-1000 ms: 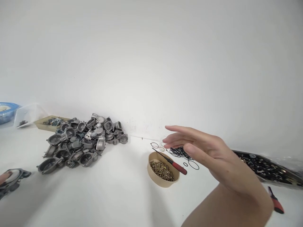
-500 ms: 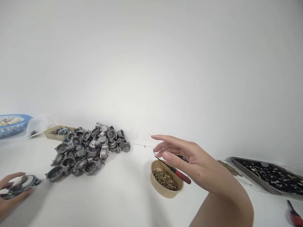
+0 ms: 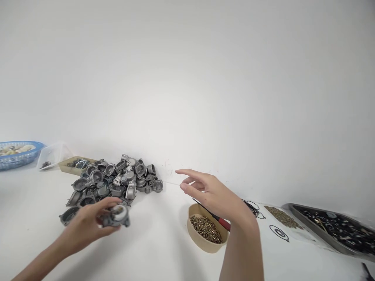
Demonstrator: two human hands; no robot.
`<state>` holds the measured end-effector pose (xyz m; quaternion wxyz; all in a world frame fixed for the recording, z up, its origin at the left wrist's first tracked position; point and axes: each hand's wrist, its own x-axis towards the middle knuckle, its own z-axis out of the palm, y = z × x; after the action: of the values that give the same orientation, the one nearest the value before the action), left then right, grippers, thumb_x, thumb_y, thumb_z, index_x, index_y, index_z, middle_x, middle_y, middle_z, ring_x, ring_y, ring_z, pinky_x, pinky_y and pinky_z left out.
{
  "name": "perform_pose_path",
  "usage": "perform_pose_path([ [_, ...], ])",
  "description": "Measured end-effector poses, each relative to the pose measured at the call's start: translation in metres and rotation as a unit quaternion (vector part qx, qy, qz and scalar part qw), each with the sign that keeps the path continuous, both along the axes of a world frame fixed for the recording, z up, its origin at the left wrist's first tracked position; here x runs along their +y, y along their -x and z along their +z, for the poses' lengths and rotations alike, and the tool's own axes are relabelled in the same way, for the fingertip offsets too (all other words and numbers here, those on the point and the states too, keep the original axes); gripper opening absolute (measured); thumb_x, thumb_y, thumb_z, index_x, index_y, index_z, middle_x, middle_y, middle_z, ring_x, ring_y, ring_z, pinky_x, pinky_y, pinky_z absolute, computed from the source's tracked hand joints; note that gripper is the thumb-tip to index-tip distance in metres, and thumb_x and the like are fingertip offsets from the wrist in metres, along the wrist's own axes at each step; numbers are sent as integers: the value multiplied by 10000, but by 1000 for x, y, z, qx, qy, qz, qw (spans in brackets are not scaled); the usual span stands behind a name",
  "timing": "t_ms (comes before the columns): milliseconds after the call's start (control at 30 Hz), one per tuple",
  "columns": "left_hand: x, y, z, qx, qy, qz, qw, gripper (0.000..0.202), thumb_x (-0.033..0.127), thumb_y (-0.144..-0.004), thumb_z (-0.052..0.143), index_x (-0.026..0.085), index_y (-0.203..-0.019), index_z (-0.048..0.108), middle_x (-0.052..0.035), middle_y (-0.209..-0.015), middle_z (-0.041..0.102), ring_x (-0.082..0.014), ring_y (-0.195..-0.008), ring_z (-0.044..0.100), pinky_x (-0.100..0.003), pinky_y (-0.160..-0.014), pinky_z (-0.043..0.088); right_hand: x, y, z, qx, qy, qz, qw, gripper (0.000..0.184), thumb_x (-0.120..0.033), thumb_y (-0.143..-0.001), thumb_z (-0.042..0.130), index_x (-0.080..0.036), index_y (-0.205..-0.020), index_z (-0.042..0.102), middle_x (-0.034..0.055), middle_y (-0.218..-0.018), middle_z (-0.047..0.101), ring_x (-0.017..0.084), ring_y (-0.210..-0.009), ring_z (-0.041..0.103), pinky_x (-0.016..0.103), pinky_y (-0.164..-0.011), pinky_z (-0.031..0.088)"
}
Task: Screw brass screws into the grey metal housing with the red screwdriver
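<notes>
My left hand (image 3: 90, 220) is closed round a small grey metal housing (image 3: 117, 216) with a white part in its face. It holds the housing just in front of a heap of grey metal castings (image 3: 114, 183). My right hand (image 3: 205, 191) hovers with its index finger stretched out and a gap between thumb and fingers, nothing visible in it. Below it stands a tan bowl (image 3: 202, 246) of brass-coloured screws (image 3: 206, 229). A thin black-shafted tool with a red handle (image 3: 224, 224) lies across this bowl, partly hidden by my right wrist.
At the far left are a blue basket (image 3: 22, 158), a clear tray (image 3: 54, 154) and a tan tray (image 3: 68, 167) of small parts. Black rings (image 3: 279, 233), a patch of small brass pieces (image 3: 283, 216) and a dark tray (image 3: 328, 234) of black parts lie right. A white wall rises behind.
My left hand has carried the housing rightward from the left edge to the heap. My right hand has shifted slightly left, and black rings on the table have come into view.
</notes>
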<state>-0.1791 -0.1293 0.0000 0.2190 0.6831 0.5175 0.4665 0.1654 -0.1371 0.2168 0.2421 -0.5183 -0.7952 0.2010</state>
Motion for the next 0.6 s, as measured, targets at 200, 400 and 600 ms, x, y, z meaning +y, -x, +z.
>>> perform_pose_path([
  [200,47,-95,-3,-21,98,-193,976,722,317,-608,946,298,-1286,701,-57,-1302,743,-294,-1100,693,-347,-866,566,38,36,-26,-38,-36,69,996,382,-411,-990,624,-303,-1347,703,51,-1114,791,230,-959,744,351,-833,570],
  [400,67,-130,-30,-65,126,-221,965,696,242,-599,921,200,-1254,690,-91,-1265,721,-300,-1051,666,-319,-759,520,68,101,-73,-103,-122,81,984,376,-291,-929,692,-299,-1305,694,43,-1134,765,252,-1031,710,393,-925,546],
  [600,69,-133,-62,-76,200,-161,963,496,259,-631,878,171,-1063,650,-67,-1055,666,-240,-832,593,-386,-791,502,106,146,-136,-159,-142,47,976,495,-286,-854,779,-269,-1316,599,103,-1360,617,336,-1180,659,477,-944,559],
])
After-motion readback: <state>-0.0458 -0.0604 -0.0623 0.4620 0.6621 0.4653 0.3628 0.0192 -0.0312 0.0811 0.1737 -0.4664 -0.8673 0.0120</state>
